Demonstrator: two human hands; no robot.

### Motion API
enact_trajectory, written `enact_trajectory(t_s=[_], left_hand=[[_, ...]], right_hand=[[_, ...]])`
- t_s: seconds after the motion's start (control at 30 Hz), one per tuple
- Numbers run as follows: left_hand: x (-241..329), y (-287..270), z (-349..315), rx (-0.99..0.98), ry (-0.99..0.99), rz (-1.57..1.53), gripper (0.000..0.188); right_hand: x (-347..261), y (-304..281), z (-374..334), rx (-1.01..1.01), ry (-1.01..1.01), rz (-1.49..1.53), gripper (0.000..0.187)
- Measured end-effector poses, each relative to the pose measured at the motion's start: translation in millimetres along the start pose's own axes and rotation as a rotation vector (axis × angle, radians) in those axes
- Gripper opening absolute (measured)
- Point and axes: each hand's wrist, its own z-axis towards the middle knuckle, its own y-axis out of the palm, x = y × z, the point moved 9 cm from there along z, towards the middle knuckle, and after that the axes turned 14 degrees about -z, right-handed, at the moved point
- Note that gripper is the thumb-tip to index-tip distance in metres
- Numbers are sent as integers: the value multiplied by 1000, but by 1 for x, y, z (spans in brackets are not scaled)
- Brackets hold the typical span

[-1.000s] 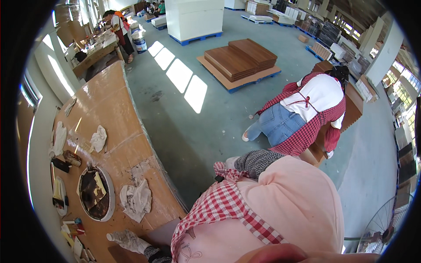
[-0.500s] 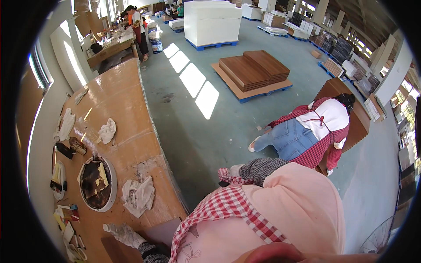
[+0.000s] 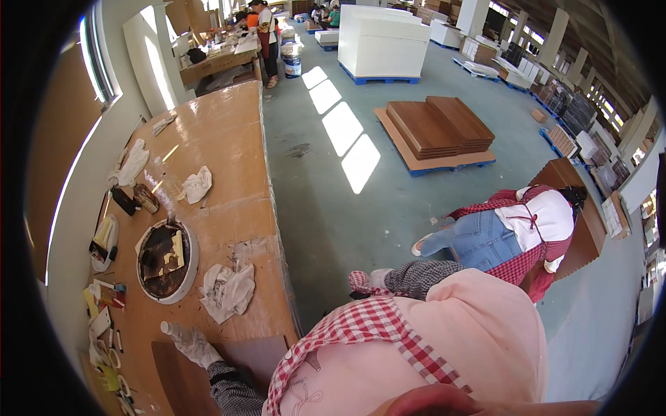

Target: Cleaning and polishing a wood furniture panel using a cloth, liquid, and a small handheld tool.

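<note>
My left hand [image 3: 194,345], in a stained white glove, is low over the near end of the workbench, at a dark brown board [image 3: 243,357]. A pale tip stands out at its front; the fingers look stretched out, and I see nothing clearly held. My right hand [image 3: 379,278], also gloved in white, is out past the bench edge beside red checked cloth [image 3: 359,283]. Its fingers are mostly hidden by the sleeve and cloth. A crumpled white rag [image 3: 227,292] and a round white-rimmed pan [image 3: 193,272], dark and stained inside, are beyond my left hand.
Brushes [image 3: 104,239], a dark bottle [image 3: 125,201] and tools [image 3: 114,347] line the bench's left side. On the right a co-worker [image 3: 510,232] bends over brown panels [image 3: 572,229]. Stacked brown boards [image 3: 440,128] sit on a blue pallet; a white stack [image 3: 381,41] stands behind.
My view has turned left and tilted a little down, so the scene sits further right. My left hand has shifted slightly forward over the brown board, which shows more now. The co-worker stays bent over.
</note>
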Motion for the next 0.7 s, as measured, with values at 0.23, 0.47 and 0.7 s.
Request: enact_trajectory(t_s=[0.23, 0.47, 0.7], left_hand=[[19, 6, -43, 194, -256, -737, 32], [127, -20, -154, 280, -346, -1050, 31], [105, -83, -278, 618, -146, -866, 25]], right_hand=[[-29, -56, -6, 185, -277, -362, 36], [-67, -168, 9, 642, -486, -492, 33], [-235, -284, -72, 561, -651, 66, 51]])
